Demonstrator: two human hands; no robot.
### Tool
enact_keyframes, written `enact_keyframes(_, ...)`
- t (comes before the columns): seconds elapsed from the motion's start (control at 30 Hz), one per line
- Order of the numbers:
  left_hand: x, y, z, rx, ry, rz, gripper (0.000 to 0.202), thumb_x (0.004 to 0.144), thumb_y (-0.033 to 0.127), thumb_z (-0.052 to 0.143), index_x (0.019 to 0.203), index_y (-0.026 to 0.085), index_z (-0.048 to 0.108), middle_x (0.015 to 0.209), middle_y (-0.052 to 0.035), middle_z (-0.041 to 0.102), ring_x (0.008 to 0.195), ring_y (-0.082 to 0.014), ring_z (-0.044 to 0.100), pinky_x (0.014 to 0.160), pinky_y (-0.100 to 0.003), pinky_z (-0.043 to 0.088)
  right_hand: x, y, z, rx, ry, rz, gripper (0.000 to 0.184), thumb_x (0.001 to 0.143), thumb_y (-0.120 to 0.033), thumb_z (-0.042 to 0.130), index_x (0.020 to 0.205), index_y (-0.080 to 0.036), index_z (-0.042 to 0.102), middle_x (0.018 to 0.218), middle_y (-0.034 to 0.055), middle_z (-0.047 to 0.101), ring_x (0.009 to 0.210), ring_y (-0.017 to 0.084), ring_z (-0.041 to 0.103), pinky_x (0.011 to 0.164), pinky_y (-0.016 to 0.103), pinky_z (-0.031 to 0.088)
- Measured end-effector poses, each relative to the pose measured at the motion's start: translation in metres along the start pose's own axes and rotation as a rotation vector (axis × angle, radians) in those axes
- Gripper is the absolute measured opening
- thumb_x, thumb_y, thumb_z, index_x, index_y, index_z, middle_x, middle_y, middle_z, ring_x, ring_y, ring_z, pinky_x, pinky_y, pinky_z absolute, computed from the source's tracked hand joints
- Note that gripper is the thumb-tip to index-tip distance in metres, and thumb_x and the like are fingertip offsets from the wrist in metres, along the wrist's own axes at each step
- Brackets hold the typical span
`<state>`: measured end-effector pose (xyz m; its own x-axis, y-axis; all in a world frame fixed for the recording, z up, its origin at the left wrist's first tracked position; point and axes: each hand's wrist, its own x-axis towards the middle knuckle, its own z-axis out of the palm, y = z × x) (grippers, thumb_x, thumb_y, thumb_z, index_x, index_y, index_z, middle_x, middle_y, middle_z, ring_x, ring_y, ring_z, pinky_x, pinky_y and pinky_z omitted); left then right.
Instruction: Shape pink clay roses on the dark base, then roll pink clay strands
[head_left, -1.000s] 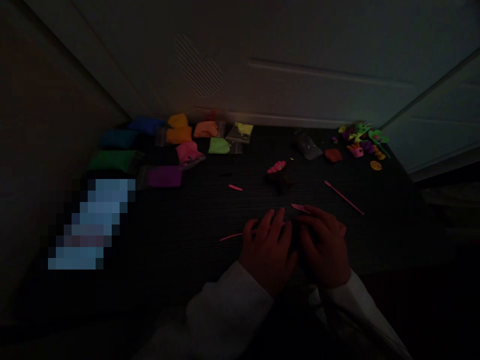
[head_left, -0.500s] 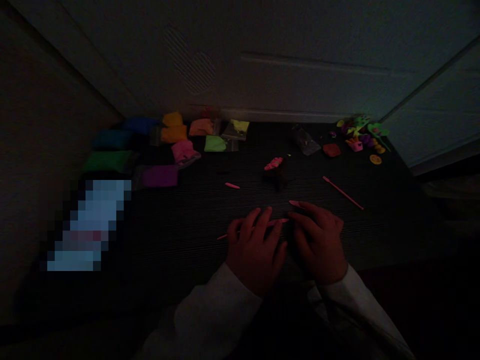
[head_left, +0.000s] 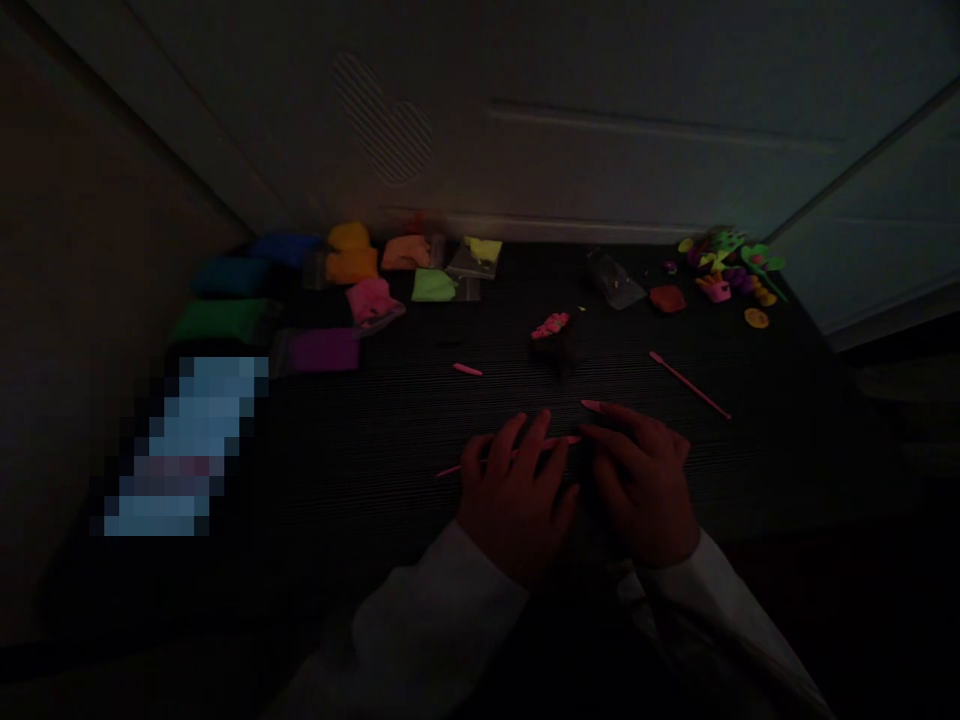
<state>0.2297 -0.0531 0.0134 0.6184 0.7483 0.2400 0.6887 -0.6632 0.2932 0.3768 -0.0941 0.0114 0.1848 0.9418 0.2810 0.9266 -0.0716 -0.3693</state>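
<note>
My left hand lies palm down on the dark table, its fingers spread across a long, thin pink strand. Both ends of the strand show past the fingers; whether it is clay or a tool I cannot tell. Close on the right, my right hand has its fingers bent around a pink pointed tool, whose tip sticks out to the left; the rest is hidden. A short pink piece lies beyond my left hand. Behind both hands stands a dark brown shape topped with small pink bits.
Bags of coloured clay, including purple, green and orange, fill the back left. A lit phone, blurred out, lies left. Another pink tool rests at right, before small clay figures. A wall borders the back.
The whole view has shifted slightly. Both hands keep nearly the same pose and place, and the strand and pointed tool show no clear movement.
</note>
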Motion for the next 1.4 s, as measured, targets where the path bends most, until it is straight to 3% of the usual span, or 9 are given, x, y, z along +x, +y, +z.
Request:
enact_keyframes(0.33,-0.003,-0.004,0.000,-0.024,0.069,-0.014,0.036,0.077,0.035,0.045,0.110,0.025,0.053,0.126,-0.0072,0.043,0.112,-0.0280,0.037,0.086,-0.047,0.028,-0.001,0.006,-0.003,0.118,0.064,0.002,0.023,0.075,-0.018,0.047,0.093,-0.025,0.058,0.111,0.0023,0.052,0.101,0.019,0.046,0.086,0.039,0.032)
enact_keyframes(0.57,-0.017,-0.031,-0.014,0.060,0.221,-0.039,0.022,0.071,0.029,0.054,0.091,0.025,0.064,0.112,-0.0058,0.056,0.104,-0.0281,0.045,0.081,-0.046,0.030,-0.047,0.059,-0.031,0.320,0.083,0.173,0.020,0.077,-0.021,0.047,0.093,-0.023,0.058,0.099,0.0036,0.054,0.093,0.017,0.051,0.079,0.032,0.040)
enact_keyframes(0.67,-0.025,-0.049,-0.021,0.106,0.246,-0.069,0.023,0.069,0.029,0.056,0.090,0.026,0.064,0.111,-0.0050,0.057,0.103,-0.0282,0.045,0.082,-0.046,0.029,-0.056,0.066,-0.038,0.305,0.128,0.237,0.020,0.078,-0.021,0.047,0.094,-0.023,0.058,0.097,0.0031,0.055,0.090,0.016,0.051,0.075,0.030,0.040)
enact_keyframes(0.77,-0.032,-0.063,-0.025,0.135,0.240,-0.081,0.024,0.068,0.029,0.057,0.091,0.028,0.063,0.112,-0.0044,0.056,0.104,-0.0279,0.045,0.083,-0.045,0.030,-0.043,0.043,-0.031,0.286,0.071,0.168,0.026,0.078,-0.021,0.045,0.102,-0.022,0.056,0.095,0.0042,0.054,0.087,0.016,0.051,0.072,0.030,0.040)
enact_keyframes(0.9,-0.038,-0.073,-0.025,0.152,0.230,-0.106,0.020,0.068,0.030,0.057,0.087,0.029,0.064,0.111,-0.0035,0.056,0.104,-0.0276,0.045,0.083,-0.045,0.030,-0.015,-0.014,-0.005,0.174,-0.135,-0.093,0.033,0.078,-0.020,0.044,0.110,-0.020,0.053,0.087,0.0056,0.054,0.081,0.017,0.048,0.071,0.034,0.036)
enact_keyframes(1.03,-0.039,-0.077,-0.024,0.133,0.223,-0.116,0.019,0.069,0.030,0.057,0.087,0.029,0.064,0.111,-0.0029,0.056,0.104,-0.0265,0.045,0.083,-0.045,0.031,-0.004,-0.054,0.012,0.079,-0.237,-0.214,0.038,0.077,-0.024,0.044,0.115,-0.022,0.049,0.088,0.0051,0.054,0.083,0.019,0.045,0.072,0.037,0.031)
enact_keyframes(1.17,-0.036,-0.078,-0.022,0.089,0.228,-0.136,0.015,0.069,0.029,0.057,0.082,0.028,0.064,0.107,-0.0023,0.058,0.103,-0.0255,0.045,0.083,-0.044,0.031,-0.004,-0.064,0.014,-0.003,-0.326,-0.216,0.043,0.078,-0.029,0.042,0.121,-0.025,0.042,0.091,0.0054,0.051,0.085,0.020,0.043,0.073,0.039,0.027)
enact_keyframes(1.4,-0.035,-0.077,-0.022,0.057,0.243,-0.156,0.011,0.069,0.028,0.058,0.077,0.025,0.064,0.102,-0.0025,0.060,0.103,-0.0252,0.046,0.084,-0.045,0.032,-0.004,-0.064,0.013,-0.068,-0.374,-0.231,0.040,0.082,-0.035,0.035,0.120,-0.026,0.042,0.089,0.0059,0.050,0.085,0.021,0.041,0.074,0.040,0.025)
